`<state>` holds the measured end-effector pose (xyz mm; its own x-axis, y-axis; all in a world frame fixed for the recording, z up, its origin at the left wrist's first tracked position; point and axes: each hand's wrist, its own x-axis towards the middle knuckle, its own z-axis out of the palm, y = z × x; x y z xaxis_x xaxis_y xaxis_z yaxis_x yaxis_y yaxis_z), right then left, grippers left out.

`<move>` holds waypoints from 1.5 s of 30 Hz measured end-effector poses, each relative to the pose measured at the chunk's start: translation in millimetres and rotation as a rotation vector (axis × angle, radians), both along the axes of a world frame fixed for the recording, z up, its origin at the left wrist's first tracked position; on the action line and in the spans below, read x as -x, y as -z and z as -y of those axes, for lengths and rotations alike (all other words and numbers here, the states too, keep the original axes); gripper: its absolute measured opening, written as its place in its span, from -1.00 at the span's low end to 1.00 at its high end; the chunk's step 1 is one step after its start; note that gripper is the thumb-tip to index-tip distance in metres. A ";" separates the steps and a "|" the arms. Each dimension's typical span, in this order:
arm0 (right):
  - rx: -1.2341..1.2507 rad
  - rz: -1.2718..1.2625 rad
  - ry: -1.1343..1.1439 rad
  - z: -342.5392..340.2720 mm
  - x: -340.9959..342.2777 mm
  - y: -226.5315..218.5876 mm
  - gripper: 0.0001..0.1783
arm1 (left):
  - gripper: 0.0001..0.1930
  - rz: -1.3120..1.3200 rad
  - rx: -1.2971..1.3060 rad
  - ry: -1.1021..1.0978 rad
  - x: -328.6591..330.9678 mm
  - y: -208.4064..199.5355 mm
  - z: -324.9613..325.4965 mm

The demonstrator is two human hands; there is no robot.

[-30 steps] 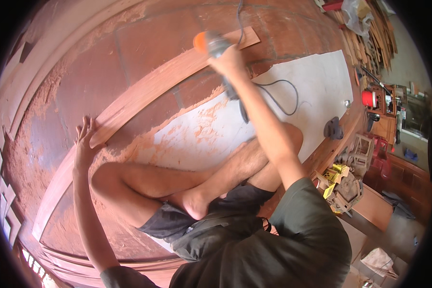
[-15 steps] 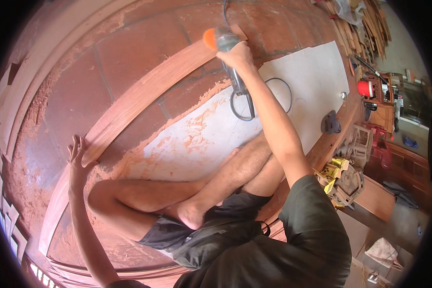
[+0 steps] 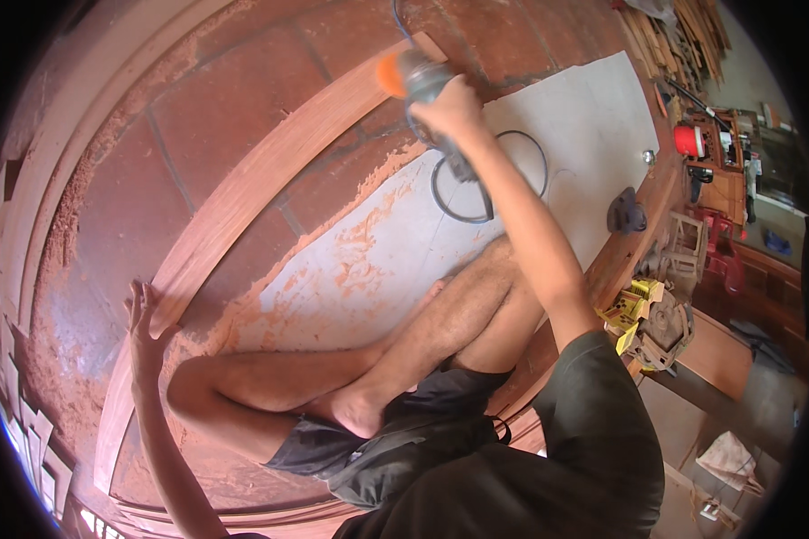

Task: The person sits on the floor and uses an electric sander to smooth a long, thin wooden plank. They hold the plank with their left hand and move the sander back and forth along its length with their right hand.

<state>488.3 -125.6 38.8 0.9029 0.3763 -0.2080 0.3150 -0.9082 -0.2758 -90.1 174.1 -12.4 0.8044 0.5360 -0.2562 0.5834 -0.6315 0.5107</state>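
Near the far end of a long curved wooden board (image 3: 243,189), my right hand (image 3: 454,110) is closed around the body of an angle grinder (image 3: 427,81). The tool's orange disc (image 3: 390,74) is blurred and lies at the board's top face; whether it touches cannot be made out. Down at the lower left, my left hand (image 3: 142,314) rests on the same board with its fingers stretched out and thumb apart. A dark power cord (image 3: 399,20) runs off at the top, and a dark cable loop (image 3: 463,218) lies below the grinder.
Reddish sawdust (image 3: 368,229) is strewn over the tiled floor (image 3: 234,85) and a white sheet (image 3: 584,135). My crossed legs (image 3: 422,341) sit close to the board. Wood strips (image 3: 683,40), a yellow-and-brown tool (image 3: 647,323) and a red stool (image 3: 719,251) stand at the right.
The whole view has shifted a little. My right hand and the grinder stay near the board's far end, slightly nearer its tip. My left hand keeps its place on the board.
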 end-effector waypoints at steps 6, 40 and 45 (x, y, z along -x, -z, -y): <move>0.000 0.028 0.148 -29.6 -46.0 -3.0 0.08 | 0.00 0.037 -0.017 0.032 -2.2 -2.4 0.1; 0.027 0.034 0.134 -25.5 -59.3 2.4 0.05 | 0.01 -0.004 -0.027 0.042 1.2 -8.4 1.5; 0.040 -0.062 -0.055 -28.4 -4.4 -8.2 0.02 | -0.01 -0.015 -0.064 0.059 9.1 -8.0 -2.9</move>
<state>492.7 -97.1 47.0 0.8658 0.4156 -0.2786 0.3483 -0.9004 -0.2605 -99.2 177.0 -4.4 0.8317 0.5032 -0.2346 0.5510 -0.6965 0.4597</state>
